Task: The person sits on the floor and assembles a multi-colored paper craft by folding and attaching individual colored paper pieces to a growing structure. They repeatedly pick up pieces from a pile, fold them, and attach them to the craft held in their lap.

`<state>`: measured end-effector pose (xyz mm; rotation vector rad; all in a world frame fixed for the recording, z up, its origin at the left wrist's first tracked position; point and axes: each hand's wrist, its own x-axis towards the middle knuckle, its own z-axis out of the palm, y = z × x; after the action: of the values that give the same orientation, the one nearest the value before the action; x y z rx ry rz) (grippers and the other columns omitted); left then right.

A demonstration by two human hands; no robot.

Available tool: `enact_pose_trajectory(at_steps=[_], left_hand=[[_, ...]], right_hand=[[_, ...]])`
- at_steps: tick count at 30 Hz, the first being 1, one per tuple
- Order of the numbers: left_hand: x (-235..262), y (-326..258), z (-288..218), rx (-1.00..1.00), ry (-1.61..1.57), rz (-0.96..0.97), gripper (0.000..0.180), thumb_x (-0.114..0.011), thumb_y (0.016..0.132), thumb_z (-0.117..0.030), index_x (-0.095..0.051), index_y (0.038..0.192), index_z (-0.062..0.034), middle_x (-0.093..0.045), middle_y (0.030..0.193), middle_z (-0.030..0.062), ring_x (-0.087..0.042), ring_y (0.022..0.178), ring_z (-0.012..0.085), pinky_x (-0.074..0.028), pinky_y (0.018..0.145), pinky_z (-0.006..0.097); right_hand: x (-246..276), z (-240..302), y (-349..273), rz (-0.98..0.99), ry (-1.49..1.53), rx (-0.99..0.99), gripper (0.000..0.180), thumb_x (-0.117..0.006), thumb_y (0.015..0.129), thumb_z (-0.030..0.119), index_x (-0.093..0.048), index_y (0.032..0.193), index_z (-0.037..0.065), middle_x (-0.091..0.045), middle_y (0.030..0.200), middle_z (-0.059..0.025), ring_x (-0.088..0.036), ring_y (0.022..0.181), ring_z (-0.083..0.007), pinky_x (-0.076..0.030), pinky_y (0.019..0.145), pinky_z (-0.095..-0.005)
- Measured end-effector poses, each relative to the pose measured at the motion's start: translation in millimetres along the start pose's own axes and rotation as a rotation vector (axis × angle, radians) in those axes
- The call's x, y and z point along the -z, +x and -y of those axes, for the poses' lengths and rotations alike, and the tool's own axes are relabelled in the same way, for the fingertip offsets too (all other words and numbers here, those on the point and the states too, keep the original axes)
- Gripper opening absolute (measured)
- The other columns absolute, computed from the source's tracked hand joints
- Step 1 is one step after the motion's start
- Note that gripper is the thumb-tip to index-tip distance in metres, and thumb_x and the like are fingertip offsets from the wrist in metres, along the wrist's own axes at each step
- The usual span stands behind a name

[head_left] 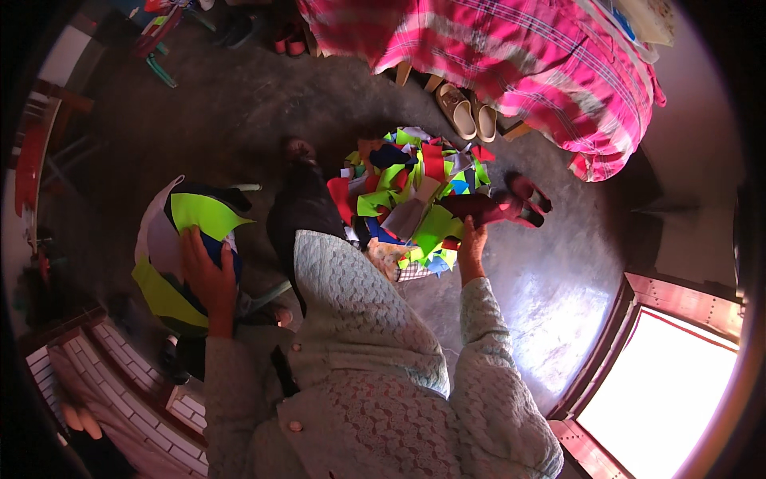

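My left hand (209,275) lies with its fingers stretched out over a stack of fabric pieces on the left. A lime-green fabric piece (201,212) tops that stack, with grey, dark blue and black pieces around it. Beyond my lap spreads a heap of fabric scraps (411,180) in lime green, red, grey, blue and white. At its right edge my right hand (473,239) has its fingers closed at the border of another lime-green piece (436,229), seemingly pinching it. The fingertips are partly hidden. What supports the left stack is mostly covered.
My outstretched leg ends in a dark red shoe (527,199) right of the heap. Beige clogs (456,112) stand beneath a bed or table draped in pink checked cloth (511,56). A bright opening (658,375) is at lower right, a green-legged chair (159,70) at far left.
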<state>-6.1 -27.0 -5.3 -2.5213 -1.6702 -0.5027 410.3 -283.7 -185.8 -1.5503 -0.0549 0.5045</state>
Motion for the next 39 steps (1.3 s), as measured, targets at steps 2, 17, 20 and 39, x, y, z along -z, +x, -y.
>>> enact_pose_trajectory(at_steps=[2, 17, 20, 39], left_hand=[[1, -1, 1, -0.003, 0.013, -0.007, 0.058, -0.055, 0.085, -0.031, -0.037, 0.132, -0.0035, -0.037, 0.136, 0.02, -0.036, 0.126, 0.0353, -0.029, 0.102, 0.045], [-1, 3, 4, -0.042, 0.064, -0.001, 0.059, -0.053, 0.086, -0.034, -0.035, 0.132, -0.0022, -0.036, 0.136, 0.0201, -0.035, 0.126, 0.0352, -0.028, 0.103, 0.046], [0, 3, 0, -0.027, 0.055, 0.009, 0.059, -0.053, 0.086, -0.034, -0.036, 0.132, -0.002, -0.037, 0.136, 0.0203, -0.035, 0.126, 0.0357, -0.028, 0.103, 0.046], [-5, 2, 3, -0.005, 0.041, 0.031, 0.06, -0.054, 0.086, -0.035, -0.034, 0.134, -0.0037, -0.037, 0.136, 0.0195, -0.035, 0.127, 0.0347, -0.028, 0.102, 0.046]], right_hand=[[6, 12, 10, 0.007, 0.032, 0.133, 0.03, -0.053, 0.089, 0.012, -0.049, 0.118, 0.002, -0.058, 0.107, -0.0068, -0.055, 0.092, -0.0155, -0.046, 0.082, -0.0302], [-39, 2, 0, 0.173, -1.195, 0.426, 0.04, -0.051, 0.079, 0.007, -0.049, 0.118, 0.011, -0.059, 0.096, -0.0206, -0.058, 0.086, -0.0394, -0.048, 0.071, -0.0449], [-57, -74, -62, 0.518, -1.157, 0.544, 0.07, -0.059, 0.074, 0.012, -0.029, 0.137, 0.014, -0.034, 0.134, -0.0229, -0.039, 0.12, -0.0394, -0.041, 0.09, -0.0475], [-21, -117, -36, 0.317, -0.951, -0.017, 0.024, -0.057, 0.076, 0.018, -0.064, 0.097, 0.008, -0.064, 0.094, -0.0165, -0.061, 0.088, -0.0344, -0.048, 0.078, -0.0419]])
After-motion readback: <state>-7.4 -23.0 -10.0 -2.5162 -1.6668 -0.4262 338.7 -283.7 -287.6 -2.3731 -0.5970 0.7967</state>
